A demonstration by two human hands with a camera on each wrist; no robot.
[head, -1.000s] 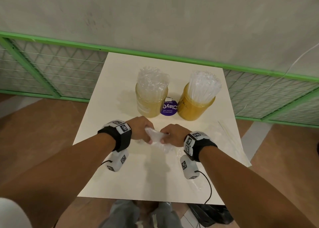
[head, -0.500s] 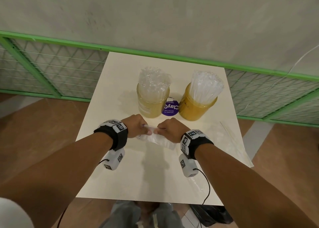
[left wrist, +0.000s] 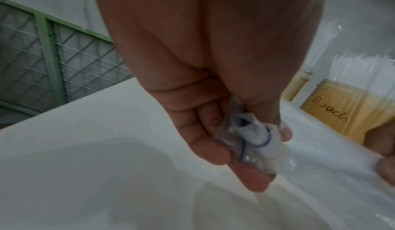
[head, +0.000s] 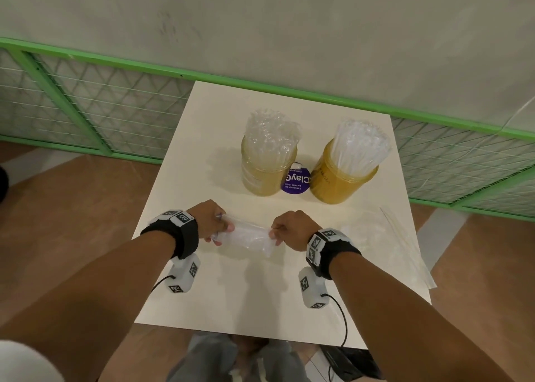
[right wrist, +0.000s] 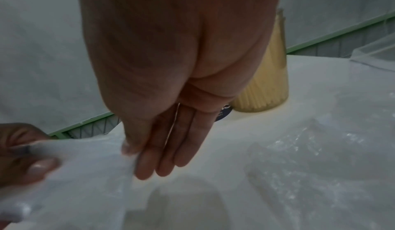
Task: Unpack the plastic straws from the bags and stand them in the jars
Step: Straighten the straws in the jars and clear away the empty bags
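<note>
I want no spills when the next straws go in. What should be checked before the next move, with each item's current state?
1. Left hand grips the bag: ok.
2. Right hand pinches the bag's other end: ok.
3. Bag empty: cannot tell.
4. Left jar upright: ok.
5. Right jar upright: ok.
6. Room in the jars for more straws: not ok, both look full.
</note>
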